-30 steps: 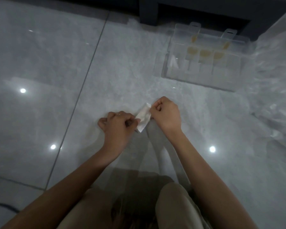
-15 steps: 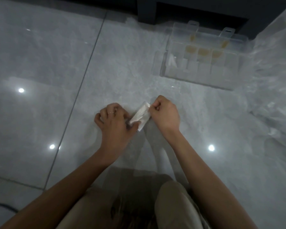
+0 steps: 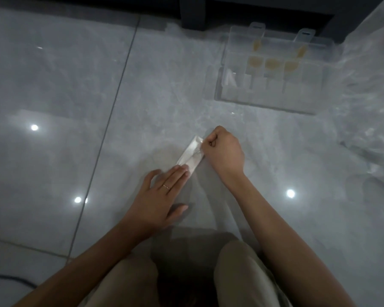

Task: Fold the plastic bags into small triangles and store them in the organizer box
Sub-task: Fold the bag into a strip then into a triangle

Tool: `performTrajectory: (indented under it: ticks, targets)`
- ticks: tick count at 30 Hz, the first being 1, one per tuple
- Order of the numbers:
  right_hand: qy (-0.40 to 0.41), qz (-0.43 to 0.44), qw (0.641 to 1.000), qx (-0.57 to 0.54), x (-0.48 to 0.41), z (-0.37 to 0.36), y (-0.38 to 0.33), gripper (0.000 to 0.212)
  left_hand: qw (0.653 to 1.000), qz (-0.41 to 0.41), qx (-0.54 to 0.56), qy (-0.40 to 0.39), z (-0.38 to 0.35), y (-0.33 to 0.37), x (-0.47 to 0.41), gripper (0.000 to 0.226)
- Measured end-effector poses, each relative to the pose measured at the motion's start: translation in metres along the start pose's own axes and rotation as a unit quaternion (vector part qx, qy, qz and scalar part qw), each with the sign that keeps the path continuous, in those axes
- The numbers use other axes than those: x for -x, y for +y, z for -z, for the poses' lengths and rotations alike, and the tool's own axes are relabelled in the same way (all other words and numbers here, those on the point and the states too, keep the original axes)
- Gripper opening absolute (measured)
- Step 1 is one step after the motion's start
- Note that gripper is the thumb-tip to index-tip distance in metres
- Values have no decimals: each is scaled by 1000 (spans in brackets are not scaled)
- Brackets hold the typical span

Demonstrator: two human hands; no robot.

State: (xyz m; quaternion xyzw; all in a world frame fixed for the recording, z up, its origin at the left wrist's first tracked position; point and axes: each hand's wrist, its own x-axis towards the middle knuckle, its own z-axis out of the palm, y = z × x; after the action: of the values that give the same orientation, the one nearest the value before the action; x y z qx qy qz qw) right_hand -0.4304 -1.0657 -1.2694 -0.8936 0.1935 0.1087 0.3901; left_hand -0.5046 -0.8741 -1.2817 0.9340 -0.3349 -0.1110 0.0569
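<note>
Left hand (image 3: 157,196) pins the bag (image 3: 190,155) flat with straight fingers, right hand (image 3: 224,149) pinches its far end (flimsy, slippery film, so I'd grip the folded edges).

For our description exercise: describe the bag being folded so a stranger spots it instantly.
Find the clear organizer box at far right, then come down to the two hands. Between them lies a narrow white folded bag: right hand pinching its far end, left hand pressing its near end with straight fingers. Unlike the crumpled clear plastic at right, it is flat and creased.
</note>
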Motion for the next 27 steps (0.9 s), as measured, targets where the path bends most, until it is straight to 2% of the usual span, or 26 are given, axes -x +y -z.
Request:
performTrajectory:
  ticks: [2,3,5,7,8,11,15,19,22,27]
  targets:
    - [24,70,997,36,0,-1,3,11,1000,6,1,-5,4,0,-1,63]
    - [44,145,986,72,1,-3,6,13,1000,5,-2,-5,5,0,-2,61]
    - [71,303,938,156,1,-9,15,14,1000,-1,-4,-5,5,1,-3,59]
    - [78,391,896,194,-1,-12,25,13,1000,3,0,2,4,3,-2,58]
    - [74,394,895,196,-2,-12,28,12,1000,7,2,6,5,2,-2,58]
    - [63,340,921,180,-1,-9,26,7,1000,17,1,13,7,-1,-3,56]
    - [13,221,956,192,-1,-4,4,30,1000,11,-20,20,7,-1,-3,55]
    - [-24,141,952,272,-4,-3,-11,43,998,1,-55,11,0,-7,0,59]
    - [-36,127,950,283,-6,-5,-18,37,998,-10,-65,9,-1,-11,0,60]
    - [-58,183,948,252,-6,-2,-21,20,998,-14,-66,11,1,-11,-2,59]
